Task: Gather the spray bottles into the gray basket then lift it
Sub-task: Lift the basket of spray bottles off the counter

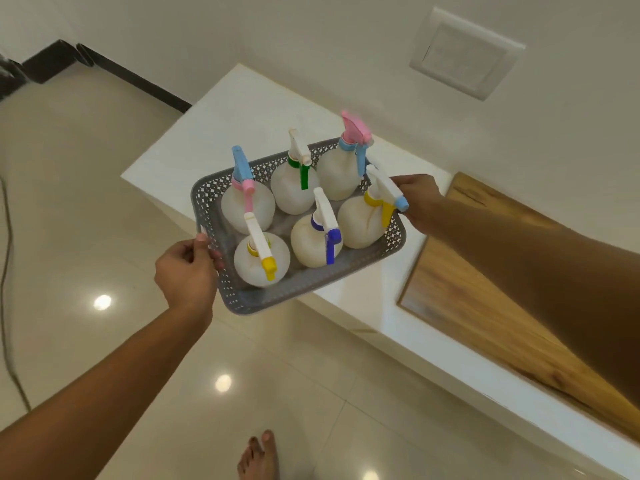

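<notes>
The gray perforated basket [277,297] hangs in the air above the white counter's corner and the floor, tilted slightly. Several round white spray bottles stand upright inside it, among them one with a blue and pink head [247,206], one with a green trigger [294,192], one with a pink top [337,174], one with a dark blue trigger [315,244] and one with a yellow nozzle [261,259]. My left hand [187,271] grips the basket's left rim. My right hand [420,199] holds the right rim, partly hidden behind a bottle with a yellow collar [360,221].
The white counter [225,126] runs along the wall, with a wooden board [485,271] set into it on the right. A wall switch plate [465,53] sits above. Glossy tiled floor lies below, with a bare foot [259,459] and a cable [7,306] at left.
</notes>
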